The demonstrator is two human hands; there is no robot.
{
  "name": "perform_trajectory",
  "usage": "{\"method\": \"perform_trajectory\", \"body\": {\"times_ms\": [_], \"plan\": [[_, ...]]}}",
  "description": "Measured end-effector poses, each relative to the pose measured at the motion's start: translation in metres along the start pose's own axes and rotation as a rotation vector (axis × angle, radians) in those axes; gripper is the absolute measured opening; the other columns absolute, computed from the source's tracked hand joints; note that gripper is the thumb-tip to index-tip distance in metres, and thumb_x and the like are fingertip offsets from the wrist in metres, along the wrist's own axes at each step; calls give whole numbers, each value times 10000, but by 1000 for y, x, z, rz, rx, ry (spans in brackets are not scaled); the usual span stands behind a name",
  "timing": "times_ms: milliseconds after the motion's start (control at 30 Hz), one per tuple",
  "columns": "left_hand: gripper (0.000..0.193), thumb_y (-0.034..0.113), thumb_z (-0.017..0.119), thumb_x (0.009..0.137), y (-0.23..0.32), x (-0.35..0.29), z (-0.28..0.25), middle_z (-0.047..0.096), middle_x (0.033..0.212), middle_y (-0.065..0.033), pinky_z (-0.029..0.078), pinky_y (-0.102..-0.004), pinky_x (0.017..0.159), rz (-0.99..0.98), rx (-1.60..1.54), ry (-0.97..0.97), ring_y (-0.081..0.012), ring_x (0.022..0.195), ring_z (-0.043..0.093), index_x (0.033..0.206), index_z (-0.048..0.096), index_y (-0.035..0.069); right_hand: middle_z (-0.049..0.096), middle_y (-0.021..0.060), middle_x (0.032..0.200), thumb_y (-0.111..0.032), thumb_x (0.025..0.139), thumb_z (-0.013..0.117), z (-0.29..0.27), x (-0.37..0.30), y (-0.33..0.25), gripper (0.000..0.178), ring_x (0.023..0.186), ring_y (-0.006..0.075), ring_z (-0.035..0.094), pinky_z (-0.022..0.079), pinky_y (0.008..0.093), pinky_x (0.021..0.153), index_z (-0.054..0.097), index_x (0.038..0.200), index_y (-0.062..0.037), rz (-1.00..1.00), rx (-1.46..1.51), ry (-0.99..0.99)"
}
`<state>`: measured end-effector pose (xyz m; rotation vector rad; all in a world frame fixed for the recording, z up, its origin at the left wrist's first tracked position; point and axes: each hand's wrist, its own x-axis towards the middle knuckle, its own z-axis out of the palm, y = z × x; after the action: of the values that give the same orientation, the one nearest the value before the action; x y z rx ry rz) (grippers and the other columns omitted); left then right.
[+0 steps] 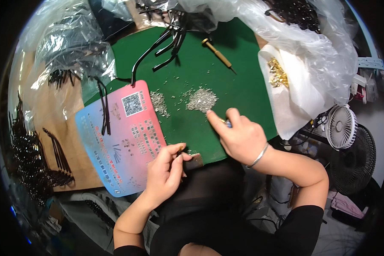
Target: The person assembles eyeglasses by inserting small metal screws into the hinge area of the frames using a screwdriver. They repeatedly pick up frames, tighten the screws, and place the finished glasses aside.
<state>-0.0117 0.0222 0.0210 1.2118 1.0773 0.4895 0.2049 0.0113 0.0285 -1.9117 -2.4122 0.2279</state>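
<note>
My right hand [243, 134] stretches its index finger to the near edge of a pile of tiny silvery metal pieces [202, 100] that look like screws. The other fingers curl round a slim tool [228, 123], of which only a blue part and a bit of yellowish shaft show. Lower and to the left, my left hand [166, 170] pinches thumb and fingers together by the green mat's near edge. Something small and dark shows at its fingertips, mostly hidden. Just right of them is a small brownish block [195, 161]. A second small heap of metal pieces [159, 104] lies left of the pile.
A green mat [239, 47] covers the table, with a pink-and-blue printed sheet [115, 149] overlapping its left side. Beyond lie a brass-coloured screwdriver [217, 54] and black eyeglass temples [170, 38]. Gold-coloured pieces [278, 73] rest on white wrapping at right. Plastic bags [72, 42] crowd the back.
</note>
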Motion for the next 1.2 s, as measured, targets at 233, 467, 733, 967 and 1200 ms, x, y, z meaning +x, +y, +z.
{"method": "perform_trajectory", "body": {"times_ms": [233,467,733,967,1200], "plan": [[214,-31,530,841,-16,-1,15,656,828,-147,508,-273,566,270,340,238,-186,637,650,1054,548,-29,520,109,931,-89,821,541,-26,-3,-26,336,716,288,563,533,379,594,497,1153,-108,-40,819,-370],[225,-39,550,807,-15,3,23,650,795,-156,519,-313,556,397,516,359,-250,639,658,1031,562,-32,534,59,937,-57,807,548,-12,-1,-31,297,747,244,515,529,319,539,500,1098,-23,-122,794,-307],[226,-40,546,806,-18,3,24,644,761,-155,514,-317,539,418,540,374,-252,617,652,1031,561,-32,527,85,884,-66,814,546,-18,2,-35,280,745,243,524,530,322,536,495,1087,-30,-135,730,-302],[226,-44,532,807,-17,4,23,648,769,-159,517,-314,553,393,510,391,-255,637,658,1030,564,-31,516,138,873,-89,816,558,-23,2,-43,292,734,259,570,538,326,556,487,1094,-37,-40,624,-415],[213,-48,530,817,-15,4,25,649,817,-164,520,-303,592,367,510,388,-243,670,662,1025,573,-35,542,85,765,-178,900,428,-22,20,-27,377,504,141,538,448,263,440,434,1242,-18,445,1395,-860]]}}
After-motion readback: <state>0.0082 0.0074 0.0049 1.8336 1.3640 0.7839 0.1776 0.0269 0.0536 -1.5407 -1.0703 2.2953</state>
